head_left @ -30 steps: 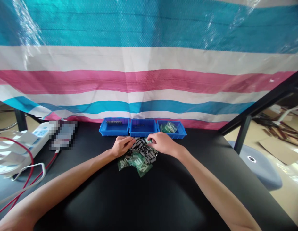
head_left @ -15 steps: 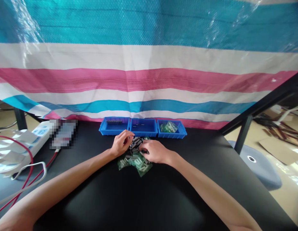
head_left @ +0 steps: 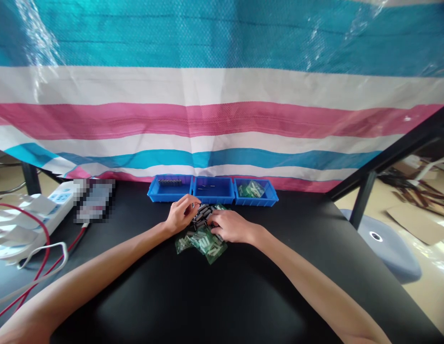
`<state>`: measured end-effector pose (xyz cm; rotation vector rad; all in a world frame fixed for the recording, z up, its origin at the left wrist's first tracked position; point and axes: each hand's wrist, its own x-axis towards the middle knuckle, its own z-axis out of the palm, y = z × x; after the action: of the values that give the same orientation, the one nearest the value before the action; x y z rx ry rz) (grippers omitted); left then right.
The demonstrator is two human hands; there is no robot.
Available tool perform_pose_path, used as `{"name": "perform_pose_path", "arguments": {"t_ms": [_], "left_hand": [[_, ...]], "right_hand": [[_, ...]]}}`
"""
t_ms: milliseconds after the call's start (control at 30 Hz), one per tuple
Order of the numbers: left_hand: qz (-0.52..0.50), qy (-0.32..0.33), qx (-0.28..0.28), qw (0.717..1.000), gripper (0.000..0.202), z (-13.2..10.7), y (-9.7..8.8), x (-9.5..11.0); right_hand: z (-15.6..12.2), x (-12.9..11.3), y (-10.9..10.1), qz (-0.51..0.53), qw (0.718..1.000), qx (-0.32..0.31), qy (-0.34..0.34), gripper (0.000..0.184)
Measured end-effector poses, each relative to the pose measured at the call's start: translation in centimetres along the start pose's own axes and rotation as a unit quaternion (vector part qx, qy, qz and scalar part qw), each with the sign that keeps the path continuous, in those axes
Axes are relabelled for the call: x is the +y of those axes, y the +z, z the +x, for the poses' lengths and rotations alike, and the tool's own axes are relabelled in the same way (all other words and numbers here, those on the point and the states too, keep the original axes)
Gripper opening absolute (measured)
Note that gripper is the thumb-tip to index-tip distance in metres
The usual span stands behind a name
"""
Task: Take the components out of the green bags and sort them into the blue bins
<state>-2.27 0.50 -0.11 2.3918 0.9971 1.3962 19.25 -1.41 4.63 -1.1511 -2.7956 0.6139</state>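
Between my hands lies a heap of small dark and silvery cylinder-shaped pieces (head_left: 202, 215). My left hand (head_left: 179, 213) is at the heap's left side, its fingers curled together in a pinch; whatever they hold is too small to name. From the right, my right hand (head_left: 232, 226) reaches into the heap with bent, closed fingers, and their tips are hidden among the pieces. In front of the heap are green-tinted clear plastic bags (head_left: 207, 243) with pale slim pieces inside. Another bit of green bag (head_left: 220, 207) shows behind my right hand.
Three blue bins stand behind the heap: the left bin (head_left: 170, 197) has a row of small round pieces, the middle bin (head_left: 214, 196) a few thin pieces, the right bin (head_left: 258, 202) green bags. A power strip (head_left: 62, 196) with cables and a blurred phone-like device (head_left: 96, 200) lie left.
My right hand's fingers have shifted slightly within the heap, and a little more of the green bag behind it shows. My left hand has hardly moved.
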Motion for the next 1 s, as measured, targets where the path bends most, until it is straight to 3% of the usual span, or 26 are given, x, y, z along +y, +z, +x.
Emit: {"name": "perform_pose_path", "arguments": {"t_ms": [567,733,1000], "left_hand": [[0.015,0.001,-0.003,1.000,0.011,0.08,-0.05,0.15],[0.011,0.000,-0.003,1.000,0.011,-0.03,-0.02,0.10],[0.009,0.009,-0.006,1.000,0.012,-0.09,0.01,-0.04]], "right_hand": [[0.58,0.12,1.02,0.052,0.990,0.128,0.019,0.015],[0.23,-0.06,0.88,0.028,0.991,0.130,-0.008,0.023],[-0.03,0.11,0.25,-0.027,0.995,0.097,0.008,0.016]]}}
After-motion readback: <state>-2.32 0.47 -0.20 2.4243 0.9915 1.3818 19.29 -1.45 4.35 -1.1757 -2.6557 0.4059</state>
